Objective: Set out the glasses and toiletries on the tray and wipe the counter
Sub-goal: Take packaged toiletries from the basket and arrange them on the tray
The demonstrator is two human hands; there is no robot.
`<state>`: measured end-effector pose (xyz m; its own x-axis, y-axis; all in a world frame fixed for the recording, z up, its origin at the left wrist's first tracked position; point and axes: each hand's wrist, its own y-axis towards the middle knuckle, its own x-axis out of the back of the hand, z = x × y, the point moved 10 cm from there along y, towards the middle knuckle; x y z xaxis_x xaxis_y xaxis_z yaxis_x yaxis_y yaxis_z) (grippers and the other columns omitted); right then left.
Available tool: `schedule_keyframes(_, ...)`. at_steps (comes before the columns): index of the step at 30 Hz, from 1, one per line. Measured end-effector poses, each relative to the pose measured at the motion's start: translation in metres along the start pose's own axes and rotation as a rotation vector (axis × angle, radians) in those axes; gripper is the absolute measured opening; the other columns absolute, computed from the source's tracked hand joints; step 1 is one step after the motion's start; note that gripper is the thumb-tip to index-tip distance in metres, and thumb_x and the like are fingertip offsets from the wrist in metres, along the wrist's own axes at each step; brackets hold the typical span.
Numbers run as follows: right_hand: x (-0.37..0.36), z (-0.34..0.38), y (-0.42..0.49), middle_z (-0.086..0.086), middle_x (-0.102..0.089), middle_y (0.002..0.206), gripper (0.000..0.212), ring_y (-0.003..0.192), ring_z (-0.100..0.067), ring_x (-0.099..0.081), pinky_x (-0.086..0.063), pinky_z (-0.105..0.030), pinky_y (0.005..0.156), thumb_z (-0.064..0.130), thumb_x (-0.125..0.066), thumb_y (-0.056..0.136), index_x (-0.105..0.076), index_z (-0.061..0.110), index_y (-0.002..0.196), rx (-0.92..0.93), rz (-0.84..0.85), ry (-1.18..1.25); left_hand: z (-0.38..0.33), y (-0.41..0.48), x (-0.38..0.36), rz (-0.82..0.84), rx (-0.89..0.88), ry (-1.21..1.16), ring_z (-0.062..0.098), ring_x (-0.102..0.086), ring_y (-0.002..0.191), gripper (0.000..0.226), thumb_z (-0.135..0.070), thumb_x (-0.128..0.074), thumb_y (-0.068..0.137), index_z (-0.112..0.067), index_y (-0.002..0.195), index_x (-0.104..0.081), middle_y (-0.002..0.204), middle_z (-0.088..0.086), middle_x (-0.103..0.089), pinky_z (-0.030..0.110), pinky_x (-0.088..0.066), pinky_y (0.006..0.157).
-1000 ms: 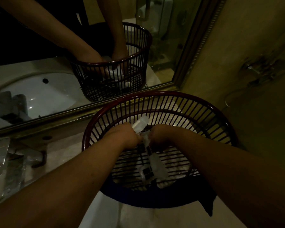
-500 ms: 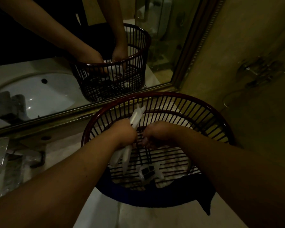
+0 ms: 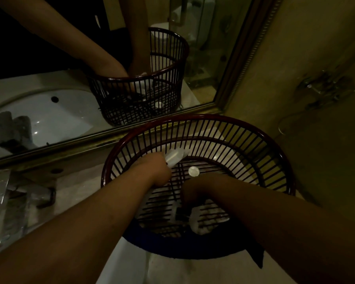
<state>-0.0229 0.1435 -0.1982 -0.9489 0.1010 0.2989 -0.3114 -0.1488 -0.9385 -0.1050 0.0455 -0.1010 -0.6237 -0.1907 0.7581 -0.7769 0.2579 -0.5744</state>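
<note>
A dark red slatted basket [image 3: 271, 144] stands on the counter against the mirror. Both my hands are inside it. My left hand [image 3: 158, 169] is closed round clear wrapped toiletry packets [image 3: 175, 154], whose ends stick up past my fist. My right hand [image 3: 195, 191] reaches down to the basket floor over another wrapped packet with a dark label [image 3: 182, 214]; its fingers are hidden. A small round white cap [image 3: 193, 171] lies between my hands. No tray or glasses are in view.
A dark blue cloth [image 3: 193, 249] lies under the basket's near side. The chrome faucet [image 3: 29, 193] and sink edge are at the left. The framed mirror [image 3: 70, 111] runs behind the basket, and a wall with a metal fitting [image 3: 324, 89] is at the right.
My left hand has kept hold of the packets and stayed raised near the basket rim. My right hand has let go of them and dropped toward the packet on the basket floor.
</note>
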Motion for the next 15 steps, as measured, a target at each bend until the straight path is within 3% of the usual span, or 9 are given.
schedule_keyframes(3, 0.026, -0.013, -0.014, -0.006, -0.066, 0.126, 0.028, 0.113, -0.021, -0.062, -0.055, -0.037, 0.091, 0.02, -0.067, 0.098, -0.067, 0.011, 0.124, 0.054, -0.057, 0.457, 0.0, 0.001, -0.002, 0.009, 0.002, -0.04, 0.027, -0.063, 0.103, 0.052, -0.022, -0.069, 0.092, -0.015, 0.141, -0.052, 0.128, 0.012, -0.064, 0.035, -0.053, 0.085)
schedule_keyframes(6, 0.053, -0.02, -0.032, -0.004, -0.072, 0.118, 0.019, 0.113, -0.021, -0.064, -0.054, -0.037, 0.086, 0.017, -0.066, 0.095, -0.073, 0.013, 0.112, 0.199, -0.142, 0.833, -0.006, -0.001, -0.004, 0.026, -0.035, -0.104, 0.029, -0.065, 0.109, 0.058, -0.025, -0.072, 0.091, -0.021, 0.144, -0.049, 0.127, 0.011, -0.064, 0.039, -0.055, 0.09)
schedule_keyframes(9, 0.063, -0.023, -0.036, 0.0, -0.078, 0.107, 0.018, 0.113, -0.022, -0.065, -0.053, -0.04, 0.091, 0.016, -0.063, 0.094, -0.078, 0.016, 0.103, 0.274, -0.145, 0.986, -0.009, 0.0, -0.002, 0.015, -0.057, -0.116, 0.032, -0.063, 0.117, 0.063, -0.033, -0.068, 0.095, -0.021, 0.151, -0.042, 0.137, 0.016, -0.06, 0.039, -0.053, 0.092)
schedule_keyframes(11, 0.064, -0.023, -0.036, 0.0, -0.079, 0.111, 0.023, 0.117, -0.021, -0.065, -0.052, -0.04, 0.094, 0.013, -0.062, 0.094, -0.083, 0.02, 0.1, 0.309, -0.125, 1.031, -0.005, 0.001, -0.003, 0.031, -0.022, -0.097, 0.033, -0.058, 0.125, 0.068, -0.033, -0.07, 0.093, -0.016, 0.152, -0.041, 0.144, 0.016, -0.055, 0.04, -0.052, 0.098)
schedule_keyframes(15, 0.069, -0.024, -0.034, -0.007, -0.075, 0.123, 0.028, 0.12, -0.021, -0.067, -0.056, -0.04, 0.093, 0.009, -0.059, 0.094, -0.084, 0.019, 0.098, 0.347, -0.131, 1.171, 0.0, 0.001, 0.002, 0.006, -0.002, -0.187, 0.026, -0.062, 0.099, 0.07, -0.029, -0.079, 0.085, -0.01, 0.144, -0.046, 0.114, 0.009, -0.061, 0.032, -0.051, 0.071)
